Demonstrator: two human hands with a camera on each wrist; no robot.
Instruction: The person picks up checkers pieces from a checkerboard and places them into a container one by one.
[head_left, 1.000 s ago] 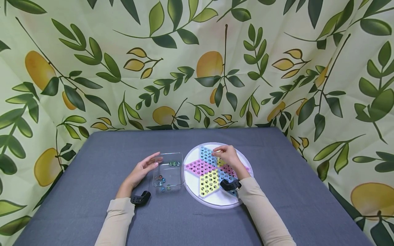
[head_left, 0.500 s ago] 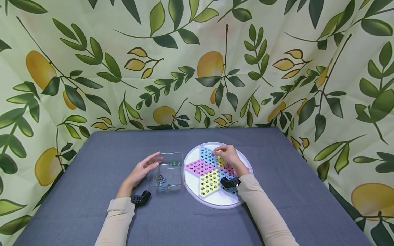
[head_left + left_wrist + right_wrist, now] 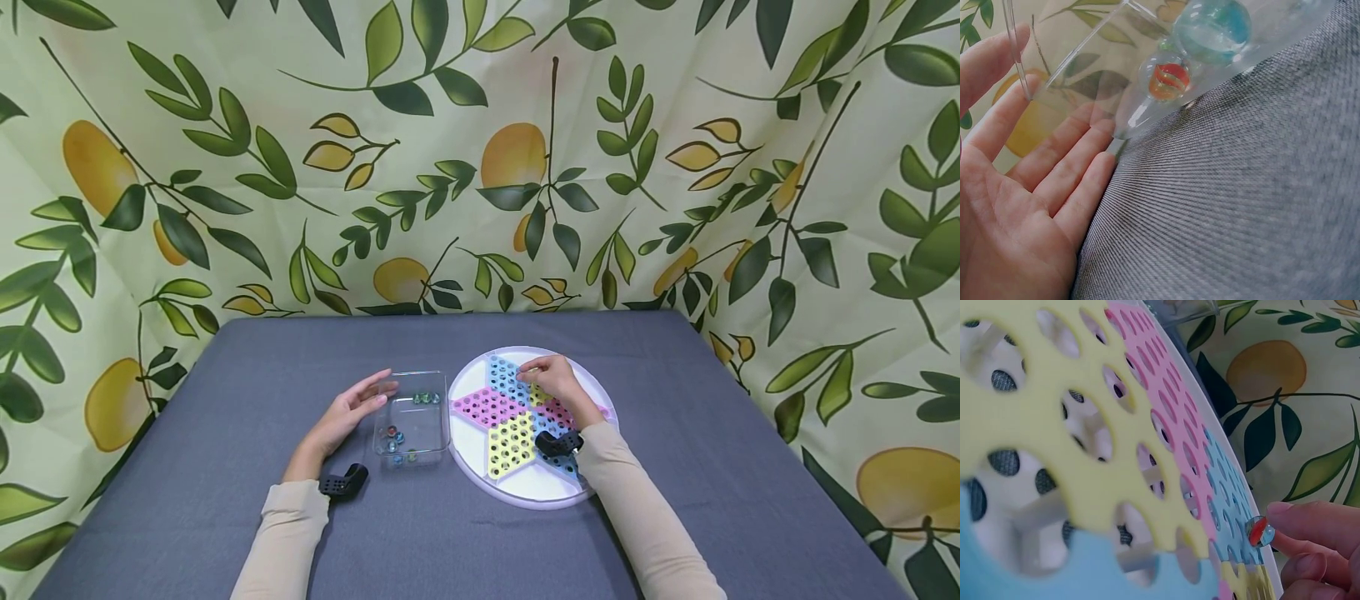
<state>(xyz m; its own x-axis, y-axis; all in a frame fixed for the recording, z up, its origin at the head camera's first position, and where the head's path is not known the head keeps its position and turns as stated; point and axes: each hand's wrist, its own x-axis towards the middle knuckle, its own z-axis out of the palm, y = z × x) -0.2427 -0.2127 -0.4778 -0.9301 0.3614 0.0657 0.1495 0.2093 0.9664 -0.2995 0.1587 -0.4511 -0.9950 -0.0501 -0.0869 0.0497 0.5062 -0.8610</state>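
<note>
My right hand (image 3: 552, 377) is above the far part of a round white Chinese checkers board (image 3: 468, 458). In the right wrist view, its fingertips hold a clear marble (image 3: 1260, 532) with a red swirl, at the blue section of holes. My left hand (image 3: 347, 417) rests at the left wall of a clear plastic box (image 3: 429, 429), fingers extended along it. Through the box wall in the left wrist view show a red-swirled marble (image 3: 1168, 78) and a bluish marble (image 3: 1213, 28). Several green marbles (image 3: 425, 399) lie toward the back of the box.
Grey cloth (image 3: 480, 550) covers the table under the box and board, which stand close side by side. A leaf-patterned curtain (image 3: 450, 208) hangs behind the table and along its sides.
</note>
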